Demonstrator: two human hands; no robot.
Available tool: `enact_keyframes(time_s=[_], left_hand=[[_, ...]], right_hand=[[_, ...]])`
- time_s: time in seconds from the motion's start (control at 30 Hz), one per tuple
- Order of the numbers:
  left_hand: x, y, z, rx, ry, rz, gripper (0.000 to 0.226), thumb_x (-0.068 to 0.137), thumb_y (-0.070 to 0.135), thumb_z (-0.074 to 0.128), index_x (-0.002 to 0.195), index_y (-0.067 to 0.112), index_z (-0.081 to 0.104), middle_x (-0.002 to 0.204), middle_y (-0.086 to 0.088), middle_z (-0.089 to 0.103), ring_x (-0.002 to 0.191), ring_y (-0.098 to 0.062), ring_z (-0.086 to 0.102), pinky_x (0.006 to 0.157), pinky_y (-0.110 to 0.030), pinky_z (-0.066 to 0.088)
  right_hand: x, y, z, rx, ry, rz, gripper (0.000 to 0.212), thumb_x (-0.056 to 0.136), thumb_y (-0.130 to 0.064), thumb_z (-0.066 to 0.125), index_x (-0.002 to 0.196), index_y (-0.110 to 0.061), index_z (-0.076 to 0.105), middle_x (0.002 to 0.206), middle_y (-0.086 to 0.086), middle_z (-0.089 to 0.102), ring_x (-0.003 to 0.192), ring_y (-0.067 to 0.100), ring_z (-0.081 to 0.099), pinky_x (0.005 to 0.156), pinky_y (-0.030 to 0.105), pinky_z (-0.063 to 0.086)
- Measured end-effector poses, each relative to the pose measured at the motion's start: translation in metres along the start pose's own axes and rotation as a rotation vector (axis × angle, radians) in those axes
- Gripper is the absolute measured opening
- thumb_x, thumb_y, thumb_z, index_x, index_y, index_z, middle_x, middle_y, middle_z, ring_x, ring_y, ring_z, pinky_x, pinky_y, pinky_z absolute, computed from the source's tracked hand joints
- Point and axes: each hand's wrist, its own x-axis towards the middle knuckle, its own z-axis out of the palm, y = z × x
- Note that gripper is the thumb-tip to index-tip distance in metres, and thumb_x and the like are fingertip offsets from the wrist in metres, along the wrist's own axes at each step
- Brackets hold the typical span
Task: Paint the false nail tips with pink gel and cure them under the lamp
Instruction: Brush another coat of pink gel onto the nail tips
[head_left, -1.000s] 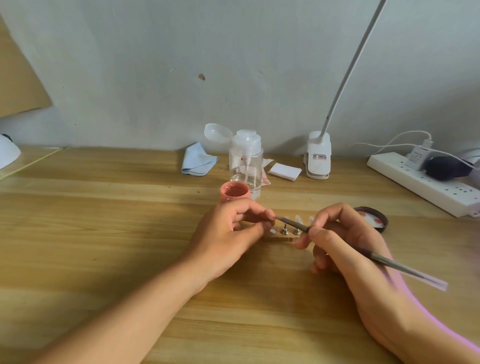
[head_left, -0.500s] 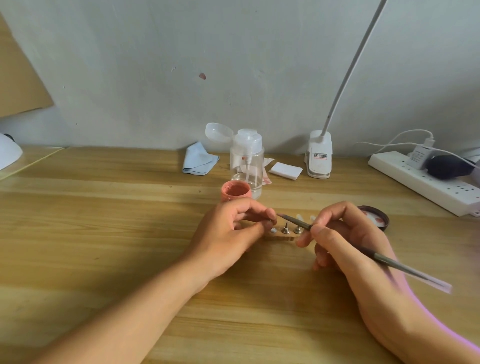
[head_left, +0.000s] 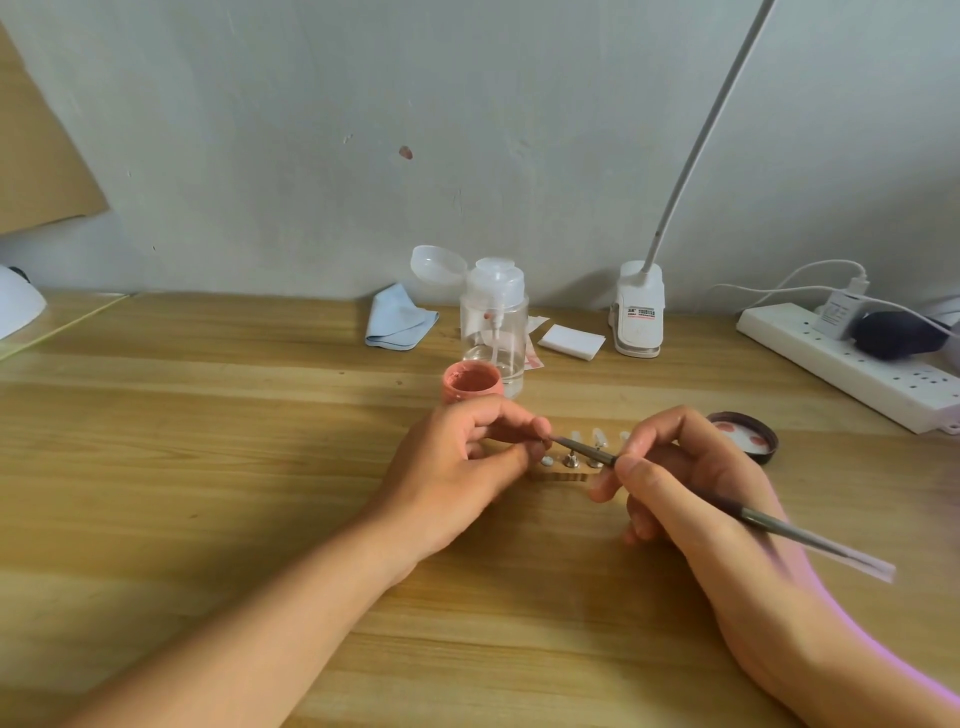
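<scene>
My left hand (head_left: 457, 467) pinches something small between thumb and forefinger at the left end of a wooden holder (head_left: 566, 474); the fingers hide it, likely a nail tip. Clear false nail tips (head_left: 597, 435) stand on metal pegs along the holder. A thin grey brush (head_left: 810, 538) is gripped like a pen in my right hand (head_left: 691, 499), its tip touching the spot at my left fingertips. The open jar of pink gel (head_left: 471, 382) sits just behind my left hand. A white clip lamp (head_left: 638, 312) stands at the back, its arm rising out of view.
The jar's dark lid (head_left: 743, 434) lies right of my right hand. Behind the jar stands a clear pump bottle (head_left: 493, 322), with a blue cloth (head_left: 397, 317) to its left and white pads (head_left: 571, 340) to its right. A power strip (head_left: 852, 364) with plugs lies at the back right.
The brush tip has shifted slightly at my left fingertips. Both hands stay in the same place.
</scene>
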Motion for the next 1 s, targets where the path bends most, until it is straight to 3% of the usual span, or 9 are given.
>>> enact_keyframes(time_s=[0.23, 0.4, 0.83, 1.0], left_hand=[[0.0011, -0.002, -0.0007, -0.005, 0.002, 0.044, 0.02, 0.086, 0.014, 0.075, 0.083, 0.034, 0.074, 0.086, 0.017, 0.073, 0.062, 0.007, 0.055, 0.054, -0.006, 0.037], [0.0012, -0.0031, -0.0006, 0.005, 0.001, 0.054, 0.022, 0.086, 0.014, 0.075, 0.083, 0.036, 0.074, 0.085, 0.019, 0.072, 0.059, 0.008, 0.053, 0.053, -0.006, 0.037], [0.0009, -0.0007, -0.0001, 0.012, -0.005, 0.068, 0.022, 0.087, 0.013, 0.075, 0.082, 0.035, 0.074, 0.096, 0.016, 0.075, 0.063, 0.011, 0.056, 0.057, -0.004, 0.039], [0.0011, -0.0018, -0.0002, 0.032, 0.0, 0.055, 0.019, 0.086, 0.016, 0.076, 0.084, 0.035, 0.075, 0.095, 0.017, 0.074, 0.085, -0.001, 0.066, 0.072, -0.01, 0.047]], right_hand=[[0.0003, -0.0002, 0.0003, -0.011, -0.007, -0.008, 0.018, 0.093, -0.007, 0.06, 0.081, -0.02, 0.057, 0.082, 0.013, 0.074, 0.055, 0.009, 0.055, 0.055, 0.033, 0.051], [0.0001, -0.0007, 0.0007, -0.029, -0.015, -0.005, 0.017, 0.091, -0.014, 0.066, 0.08, -0.022, 0.057, 0.082, 0.011, 0.075, 0.054, 0.003, 0.056, 0.055, 0.033, 0.049], [0.001, -0.0019, -0.0015, 0.012, 0.066, -0.021, 0.007, 0.092, 0.0, 0.058, 0.089, -0.005, 0.053, 0.079, 0.014, 0.074, 0.05, 0.014, 0.049, 0.05, 0.031, 0.051], [0.0004, -0.0004, -0.0003, 0.034, 0.059, 0.003, 0.01, 0.092, -0.001, 0.057, 0.086, -0.008, 0.054, 0.079, 0.015, 0.073, 0.052, 0.009, 0.051, 0.05, 0.026, 0.05]])
